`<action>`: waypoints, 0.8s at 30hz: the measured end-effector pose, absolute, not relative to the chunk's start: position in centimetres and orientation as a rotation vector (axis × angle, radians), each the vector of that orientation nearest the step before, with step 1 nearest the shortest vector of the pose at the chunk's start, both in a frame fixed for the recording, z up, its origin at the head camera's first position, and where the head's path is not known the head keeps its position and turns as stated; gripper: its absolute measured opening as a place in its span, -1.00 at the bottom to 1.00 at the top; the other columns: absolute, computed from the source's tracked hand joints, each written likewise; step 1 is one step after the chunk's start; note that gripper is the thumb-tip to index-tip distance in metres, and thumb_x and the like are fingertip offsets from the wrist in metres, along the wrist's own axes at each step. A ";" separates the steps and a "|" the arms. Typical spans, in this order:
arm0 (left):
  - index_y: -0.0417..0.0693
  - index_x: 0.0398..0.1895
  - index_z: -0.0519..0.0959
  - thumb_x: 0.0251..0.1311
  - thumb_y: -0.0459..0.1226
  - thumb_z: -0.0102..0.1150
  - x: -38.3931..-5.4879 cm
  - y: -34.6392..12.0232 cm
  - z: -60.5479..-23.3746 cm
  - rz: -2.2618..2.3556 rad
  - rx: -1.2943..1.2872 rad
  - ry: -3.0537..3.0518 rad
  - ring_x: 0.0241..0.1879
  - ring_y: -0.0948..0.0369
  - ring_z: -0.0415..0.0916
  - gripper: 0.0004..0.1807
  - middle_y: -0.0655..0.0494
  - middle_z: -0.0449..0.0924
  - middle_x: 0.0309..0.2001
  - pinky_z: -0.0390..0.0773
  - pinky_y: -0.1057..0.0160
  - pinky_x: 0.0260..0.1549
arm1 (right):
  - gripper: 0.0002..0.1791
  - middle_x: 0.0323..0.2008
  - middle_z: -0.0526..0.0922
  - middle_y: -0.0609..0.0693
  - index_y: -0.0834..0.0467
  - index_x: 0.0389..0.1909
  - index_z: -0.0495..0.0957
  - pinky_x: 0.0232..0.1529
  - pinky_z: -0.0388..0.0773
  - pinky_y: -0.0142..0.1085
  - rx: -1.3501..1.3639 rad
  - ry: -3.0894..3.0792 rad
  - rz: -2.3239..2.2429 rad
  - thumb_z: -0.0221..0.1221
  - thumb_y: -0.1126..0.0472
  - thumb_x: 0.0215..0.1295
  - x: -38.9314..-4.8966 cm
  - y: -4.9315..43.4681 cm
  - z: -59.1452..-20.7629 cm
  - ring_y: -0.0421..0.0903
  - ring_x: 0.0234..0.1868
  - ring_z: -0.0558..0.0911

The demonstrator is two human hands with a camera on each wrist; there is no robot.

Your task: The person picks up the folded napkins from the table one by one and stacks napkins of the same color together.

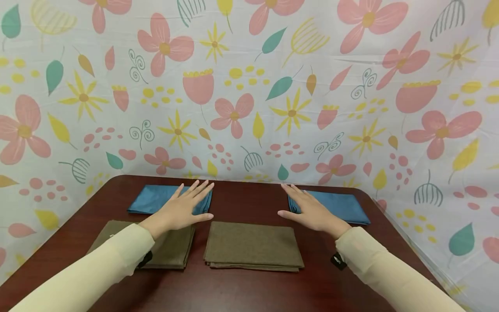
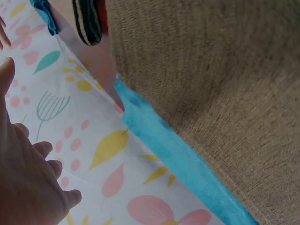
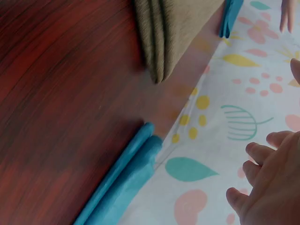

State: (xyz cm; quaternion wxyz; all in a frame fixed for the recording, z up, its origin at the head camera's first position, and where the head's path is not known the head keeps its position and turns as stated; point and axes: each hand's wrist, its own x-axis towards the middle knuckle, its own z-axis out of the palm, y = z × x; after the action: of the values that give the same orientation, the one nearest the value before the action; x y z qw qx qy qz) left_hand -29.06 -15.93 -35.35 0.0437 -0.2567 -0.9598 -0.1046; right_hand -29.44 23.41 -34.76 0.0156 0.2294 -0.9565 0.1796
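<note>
My left hand (image 1: 181, 210) is held out with straight, spread fingers and nothing in it. In the head view it overlaps a folded blue cloth (image 1: 150, 199) at the back left, and a folded brown cloth (image 1: 167, 249) lies below that wrist. Across from it my right hand (image 1: 312, 212) is also stretched out, holding nothing, in front of the other folded blue cloth (image 1: 343, 206) at the back right. Between the two arms a second folded brown cloth (image 1: 253, 245) lies flat, its layered edge facing me. The left wrist view shows the left fingers (image 2: 51, 154) apart from the cloths.
All the cloths lie on a dark red-brown wooden table (image 1: 249, 290) with rounded far corners. Right behind it hangs a white curtain (image 1: 249, 86) printed with flowers and leaves. A small black piece (image 1: 338, 261) shows under the right cuff.
</note>
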 end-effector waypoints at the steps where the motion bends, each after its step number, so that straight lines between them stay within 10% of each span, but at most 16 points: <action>1: 0.27 0.57 -0.23 0.23 0.35 -0.06 -29.0 -16.0 -35.3 -0.332 -0.783 -2.937 0.56 0.06 -0.34 -0.02 0.20 -0.28 0.58 -0.40 -0.25 0.43 | 0.00 0.55 -0.11 0.05 -0.16 0.55 -0.18 0.43 -0.13 0.28 0.708 -2.978 0.572 0.00 -0.47 0.23 -29.4 23.2 -34.8 0.16 0.55 -0.09; 24: 0.17 0.56 -0.39 0.03 0.21 0.33 -29.5 -18.4 -34.0 -0.964 -0.682 -3.053 0.52 -0.17 -0.32 0.28 -0.07 -0.39 0.57 0.02 -0.37 0.33 | 0.11 0.56 -0.26 -0.13 -0.17 0.54 -0.32 0.46 -0.04 0.19 0.755 -2.998 1.018 0.09 -0.45 0.18 -29.8 18.7 -33.7 -0.01 0.57 -0.19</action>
State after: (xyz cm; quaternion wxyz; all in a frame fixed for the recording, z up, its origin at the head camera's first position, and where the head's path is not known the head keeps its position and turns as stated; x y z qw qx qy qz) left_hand -29.55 -18.41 -34.00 -0.0658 -0.2079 -0.9306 -0.2940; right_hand -29.76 18.70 -33.65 -0.0566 0.2315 -0.9196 0.3122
